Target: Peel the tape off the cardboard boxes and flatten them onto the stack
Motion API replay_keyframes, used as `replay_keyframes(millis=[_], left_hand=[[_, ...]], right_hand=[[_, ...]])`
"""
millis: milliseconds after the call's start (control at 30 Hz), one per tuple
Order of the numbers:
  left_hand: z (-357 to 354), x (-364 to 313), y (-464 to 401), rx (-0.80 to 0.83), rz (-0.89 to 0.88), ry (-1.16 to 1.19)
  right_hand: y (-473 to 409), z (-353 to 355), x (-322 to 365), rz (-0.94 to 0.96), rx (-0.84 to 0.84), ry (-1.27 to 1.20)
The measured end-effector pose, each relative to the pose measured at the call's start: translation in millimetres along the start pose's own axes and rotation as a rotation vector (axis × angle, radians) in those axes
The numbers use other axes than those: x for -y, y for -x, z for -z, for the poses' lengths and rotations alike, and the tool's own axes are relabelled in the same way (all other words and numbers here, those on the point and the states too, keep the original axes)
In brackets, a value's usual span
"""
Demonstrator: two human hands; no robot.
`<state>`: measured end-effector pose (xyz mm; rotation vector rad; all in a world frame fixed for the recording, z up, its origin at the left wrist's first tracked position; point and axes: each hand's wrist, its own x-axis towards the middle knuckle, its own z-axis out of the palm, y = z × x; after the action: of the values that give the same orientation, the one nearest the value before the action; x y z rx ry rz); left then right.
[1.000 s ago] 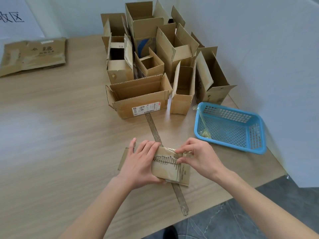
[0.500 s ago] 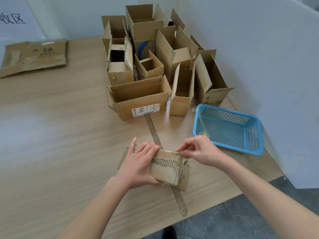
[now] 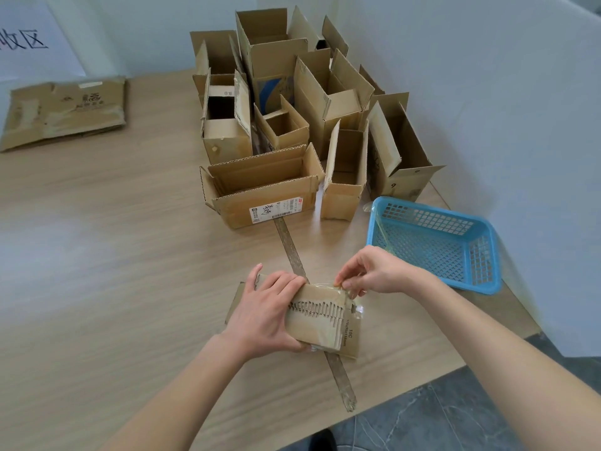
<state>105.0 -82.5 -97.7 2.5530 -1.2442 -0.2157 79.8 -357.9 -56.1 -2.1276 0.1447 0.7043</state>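
Crowding behind the held box (image 3: 320,315) — open cartons (image 3: 263,187), blue basket (image 3: 435,242); right fingers (image 3: 349,283) pinch tape (image 3: 357,309).

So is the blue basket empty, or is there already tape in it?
Not empty. The blue basket holds a strip of clear tape draped over its left rim and down inside; the rest of its mesh floor looks bare.

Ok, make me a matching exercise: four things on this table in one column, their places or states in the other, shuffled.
Things:
1. small box
2. blue basket
3. flattened stack
4. labelled box

Places or states:
A. far left of the table
B. open-topped, in front of the box cluster
C. held under the left hand
D. beside the right hand

Pairs: 1-C, 2-D, 3-A, 4-B
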Motion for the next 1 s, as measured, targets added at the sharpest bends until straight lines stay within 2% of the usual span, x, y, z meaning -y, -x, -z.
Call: replay_keyframes(millis=[67,167,267,333,400,467,533,667,900,1000], left_hand=[[-0.3,-0.9,-0.8,-0.003,0.011,-0.007],[-2.2,-2.9,-1.2,-0.012,0.017,-0.001],[1.0,-1.0,-2.5,0.005,0.035,0.005],[1.4,-3.2,-1.1,0.048,-0.041,-0.01],[-2.2,-8.4,4.6,0.048,-0.105,-0.003],[-3.0,-10.0,7.6,0.039,-0.064,0.015],[-1.7,-8.9,2.6,0.064,-0.03,-0.006],[2.4,-9.8,-9.8,0.074,0.009,-0.003],[-4.6,-13.7,-6.1,0.006,0.03,0.012],[-5.6,-15.5,-5.2,0.003,0.039,0.014]], right_hand=[[-4.3,-5.2,-2.0,-0.017,-0.06,0.043],[-9.1,-22.7,-7.7,-0.018,-0.235,0.205],[-11.0,-36.0,-10.8,-0.03,-0.382,0.264],[-15.2,-35.1,-7.6,-0.044,-0.573,0.335],[-21.7,-19.2,0.6,-0.045,-0.735,0.241],[-28.6,1.2,13.3,-0.001,-0.691,0.156],[-27.2,15.6,20.9,0.072,-0.663,0.194],[-2.5,30.4,13.1,0.139,-0.762,0.242],[45.5,57.9,-49.5,0.05,-1.125,0.647],[38.8,51.7,-73.7,-0.008,-1.101,0.8]])
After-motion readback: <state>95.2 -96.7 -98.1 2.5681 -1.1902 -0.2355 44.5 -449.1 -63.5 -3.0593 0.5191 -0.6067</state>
